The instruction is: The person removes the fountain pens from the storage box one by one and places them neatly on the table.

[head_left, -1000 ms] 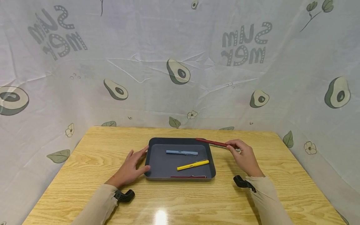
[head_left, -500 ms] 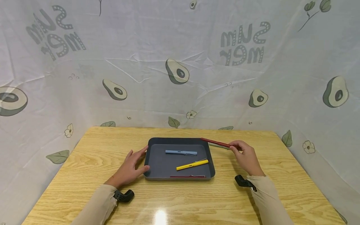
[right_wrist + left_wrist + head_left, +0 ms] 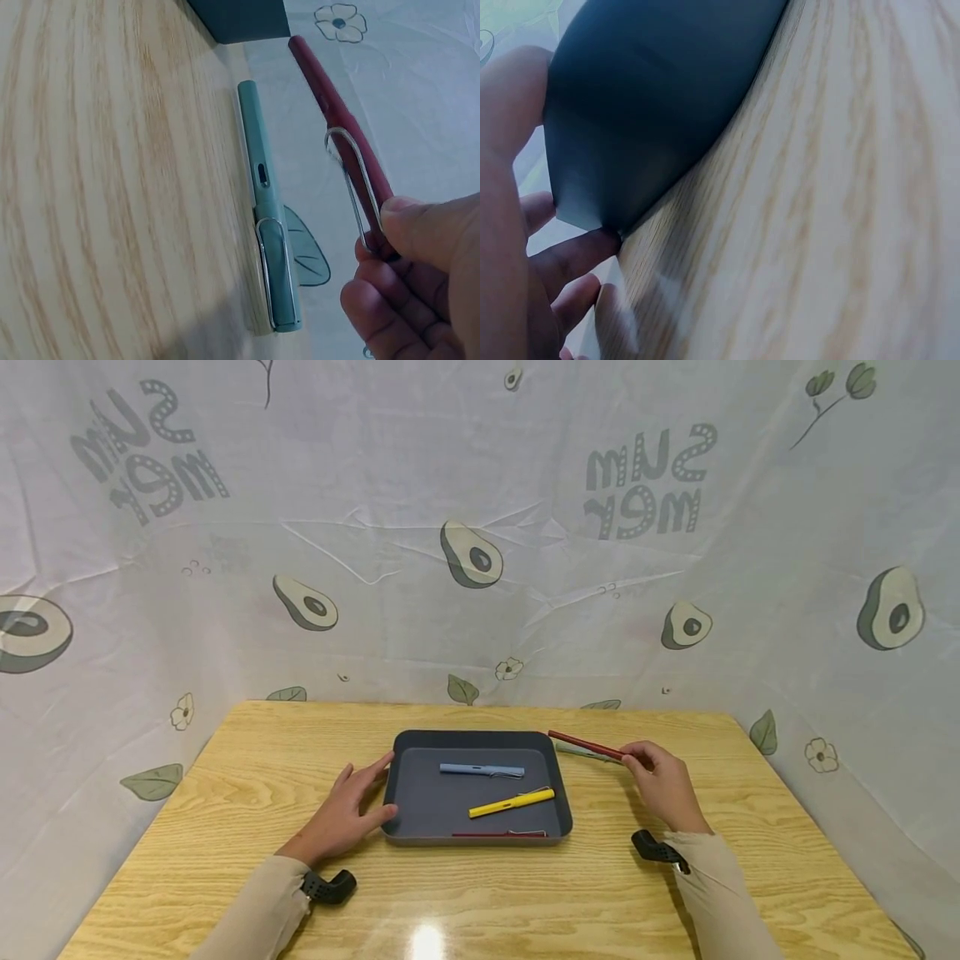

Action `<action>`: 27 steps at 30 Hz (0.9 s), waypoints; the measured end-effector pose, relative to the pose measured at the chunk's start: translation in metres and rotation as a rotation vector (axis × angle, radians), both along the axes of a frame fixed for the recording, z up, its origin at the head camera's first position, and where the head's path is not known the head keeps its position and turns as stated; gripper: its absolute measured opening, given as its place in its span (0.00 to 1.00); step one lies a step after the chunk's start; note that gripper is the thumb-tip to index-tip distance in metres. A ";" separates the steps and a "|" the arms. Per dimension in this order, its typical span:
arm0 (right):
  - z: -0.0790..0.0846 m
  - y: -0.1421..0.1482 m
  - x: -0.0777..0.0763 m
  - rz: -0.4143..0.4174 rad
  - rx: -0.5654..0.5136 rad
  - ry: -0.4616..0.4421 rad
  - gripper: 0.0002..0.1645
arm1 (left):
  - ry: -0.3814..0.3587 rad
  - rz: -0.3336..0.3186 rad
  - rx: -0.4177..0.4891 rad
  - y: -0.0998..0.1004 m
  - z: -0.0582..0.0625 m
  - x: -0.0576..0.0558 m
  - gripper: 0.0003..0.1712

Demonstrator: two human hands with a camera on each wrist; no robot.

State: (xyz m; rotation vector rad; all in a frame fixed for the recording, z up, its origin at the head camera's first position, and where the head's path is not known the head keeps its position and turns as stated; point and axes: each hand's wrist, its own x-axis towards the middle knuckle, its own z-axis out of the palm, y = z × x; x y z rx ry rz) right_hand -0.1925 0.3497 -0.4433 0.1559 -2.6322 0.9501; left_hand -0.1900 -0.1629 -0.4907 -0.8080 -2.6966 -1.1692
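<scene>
My right hand (image 3: 663, 781) pinches a dark red fountain pen (image 3: 585, 744) by its capped end, between thumb and fingers. The pen's far end points at the back right corner of the grey tray (image 3: 480, 841). Below it on the table lies a pale green fountain pen (image 3: 268, 225), its wire clip upward in the right wrist view. My left hand (image 3: 341, 814) touches the tray's left side with spread fingers and thumb. Inside the tray are a blue pen (image 3: 482, 770), a yellow pen (image 3: 512, 802) and, mostly hidden by the front wall, a red pen (image 3: 498, 834).
The wooden table (image 3: 480, 906) extends around the tray on all sides. A printed cloth (image 3: 375, 552) with avocados and leaves hangs behind the table and along both sides.
My right hand has drawn back to the right and slightly nearer, so the red pen's far end has slid from over the tray toward its corner. My left hand keeps its place.
</scene>
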 end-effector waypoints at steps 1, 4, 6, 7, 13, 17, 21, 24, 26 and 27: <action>0.000 0.001 0.000 -0.002 -0.005 -0.006 0.09 | -0.009 0.001 -0.001 0.000 0.000 0.000 0.47; -0.001 0.001 0.000 -0.003 -0.020 -0.034 0.09 | -0.024 0.003 -0.008 -0.001 0.000 0.000 0.47; 0.000 0.000 0.001 -0.002 -0.025 -0.058 0.10 | -0.031 0.003 -0.008 -0.001 0.000 0.001 0.48; 0.001 0.000 0.001 0.001 -0.024 -0.067 0.10 | -0.032 0.004 -0.008 -0.001 0.000 0.001 0.48; 0.005 -0.002 0.005 -0.002 -0.026 -0.109 0.11 | -0.026 0.005 -0.005 -0.001 -0.001 0.001 0.47; 0.007 -0.001 0.006 -0.007 -0.027 -0.143 0.11 | -0.021 0.005 -0.003 0.000 0.000 0.001 0.47; 0.008 0.000 0.006 -0.005 -0.011 -0.190 0.10 | -0.020 0.005 0.000 0.000 0.000 0.001 0.47; 0.008 0.001 0.007 -0.002 0.001 -0.226 0.10 | -0.014 0.005 0.002 0.001 0.001 0.001 0.47; 0.007 0.002 0.007 -0.002 0.010 -0.239 0.10 | -0.007 0.002 0.004 0.001 0.002 0.001 0.46; 0.007 0.002 0.007 -0.001 0.014 -0.243 0.10 | -0.006 0.002 0.006 0.001 0.002 0.001 0.46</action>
